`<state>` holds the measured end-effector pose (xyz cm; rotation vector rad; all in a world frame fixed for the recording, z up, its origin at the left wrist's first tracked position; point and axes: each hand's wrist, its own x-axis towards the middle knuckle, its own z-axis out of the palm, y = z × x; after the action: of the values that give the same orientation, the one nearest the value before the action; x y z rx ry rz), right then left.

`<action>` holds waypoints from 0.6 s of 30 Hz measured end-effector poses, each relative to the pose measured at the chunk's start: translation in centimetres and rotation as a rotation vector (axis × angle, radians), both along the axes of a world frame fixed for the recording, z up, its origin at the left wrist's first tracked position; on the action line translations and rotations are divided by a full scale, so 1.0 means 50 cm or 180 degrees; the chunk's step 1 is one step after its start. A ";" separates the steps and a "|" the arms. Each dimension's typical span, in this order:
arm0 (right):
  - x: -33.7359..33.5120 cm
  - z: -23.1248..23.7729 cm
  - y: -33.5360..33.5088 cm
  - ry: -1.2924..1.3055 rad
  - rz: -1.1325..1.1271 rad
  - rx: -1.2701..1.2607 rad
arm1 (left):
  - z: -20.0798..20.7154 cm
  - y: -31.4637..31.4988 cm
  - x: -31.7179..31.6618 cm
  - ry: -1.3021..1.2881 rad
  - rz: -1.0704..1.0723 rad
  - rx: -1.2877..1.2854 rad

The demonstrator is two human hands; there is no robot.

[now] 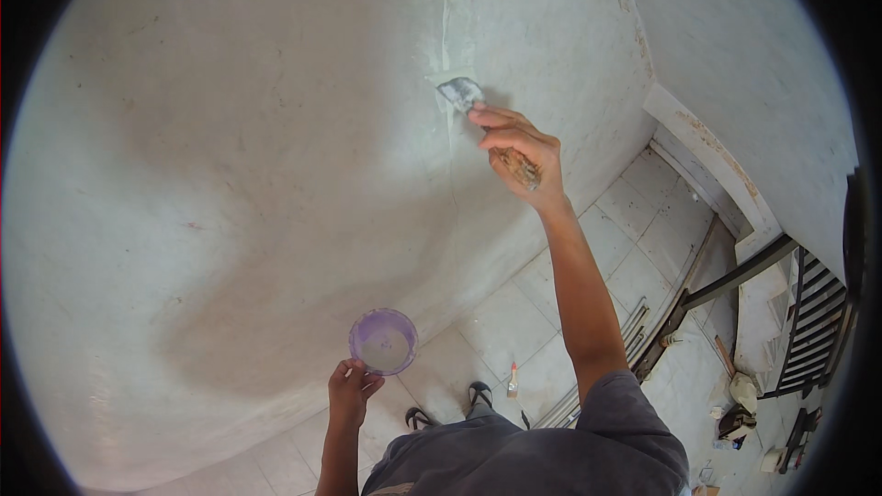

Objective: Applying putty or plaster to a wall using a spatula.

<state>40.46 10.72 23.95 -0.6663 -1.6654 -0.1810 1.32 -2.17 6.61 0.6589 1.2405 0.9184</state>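
In my right hand [528, 152] is a putty knife, its worn handle wrapped by closed fingers. The metal blade of the putty knife [459, 92] lies against the wall [303, 129], over a vertical crack with pale wet filler [447, 46] along it. Lower down, my left hand [349, 390] grips the rim of a round purple plastic bowl [384, 342]. Greyish paste coats the inside of the bowl. The bowl is held out in front of my body, below the knife and to its left.
On the tiled floor [514, 321] lies a paintbrush [513, 380] near my sandalled feet. Long metal strips [634, 326] lie to the right. Farther right are a dark railing [813, 312], a raised ledge [707, 142] and scattered items, including a pale bag [744, 392].
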 end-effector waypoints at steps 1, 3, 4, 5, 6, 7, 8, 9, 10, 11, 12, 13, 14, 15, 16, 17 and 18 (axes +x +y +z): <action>-0.002 -0.008 -0.002 0.0007 0.0006 0.0001 | 0.002 0.000 0.003 0.0007 0.0006 0.0001; -0.008 -0.024 -0.006 0.0022 -0.0013 -0.0059 | 0.003 0.000 0.007 -0.0002 -0.0018 0.0006; -0.009 -0.030 -0.008 0.0028 -0.0017 -0.0060 | 0.004 -0.001 0.009 0.0004 -0.0022 0.0005; -0.009 -0.037 -0.011 -0.0005 -0.0030 -0.0081 | 0.004 -0.001 0.011 0.0017 -0.0041 0.0003; -0.010 -0.044 -0.015 -0.0038 -0.0044 -0.0102 | 0.004 -0.002 0.013 0.0030 -0.0062 0.0000; -0.014 -0.054 -0.017 -0.0025 -0.0045 -0.0103 | 0.006 -0.002 0.012 0.0043 -0.0062 0.0000; -0.019 -0.064 -0.020 -0.0017 -0.0050 -0.0140 | 0.007 -0.003 0.011 0.0059 -0.0061 -0.0011; -0.024 -0.075 -0.024 -0.0009 -0.0058 -0.0178 | 0.008 -0.004 0.011 0.0074 -0.0062 -0.0021; -0.028 -0.086 -0.029 -0.0003 -0.0069 -0.0185 | 0.010 -0.005 0.011 0.0079 -0.0074 -0.0028; -0.033 -0.097 -0.033 0.0021 -0.0071 -0.0218 | 0.011 -0.005 0.012 0.0064 -0.0093 -0.0024; -0.037 -0.107 -0.041 0.0043 -0.0073 -0.0250 | 0.013 -0.007 0.012 0.0047 -0.0113 -0.0018; -0.045 -0.118 -0.048 0.0050 -0.0083 -0.0249 | 0.013 -0.007 0.009 0.0054 -0.0122 -0.0017; -0.054 -0.129 -0.058 0.0338 -0.0020 -0.0460 | 0.011 -0.007 0.005 0.0037 -0.0111 -0.0022; -0.065 -0.137 -0.070 0.0625 0.0043 -0.0669 | 0.010 -0.008 0.001 0.0019 -0.0099 -0.0026; -0.075 -0.140 -0.084 0.0612 0.0023 -0.0653 | 0.012 -0.006 0.002 0.0005 -0.0119 -0.0011; -0.087 -0.146 -0.099 0.1450 0.0064 -0.0931 | 0.014 -0.008 0.002 0.0020 -0.0098 -0.0005; -0.094 -0.146 -0.105 0.2286 0.0108 -0.1202 | 0.014 -0.008 0.003 0.0032 -0.0076 0.0002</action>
<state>35.73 5.47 16.63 -0.8581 -1.0146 0.3733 1.47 -2.57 7.33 0.6780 1.2389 0.8967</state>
